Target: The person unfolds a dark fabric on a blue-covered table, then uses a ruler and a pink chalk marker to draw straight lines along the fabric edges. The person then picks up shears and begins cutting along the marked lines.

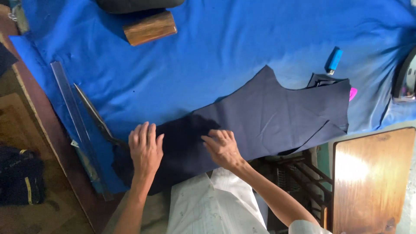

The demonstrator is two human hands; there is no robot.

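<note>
A cut piece of dark navy fabric (268, 117) lies on a blue cloth (208, 47) that covers the table. My left hand (145, 147) rests flat on the fabric's left end, fingers together and pointing away from me. My right hand (222, 148) presses palm down on the fabric near its lower edge, fingers spread toward the left. Neither hand holds anything. Long scissors (96, 117) lie just left of my left hand, partly under the fabric's edge.
A clear long ruler (76, 121) lies along the cloth's left edge. A wooden cylinder (150, 28) sits at the back, a blue lighter (333, 60) and a pink chalk piece (353, 93) at right. A wooden board (372, 173) stands lower right.
</note>
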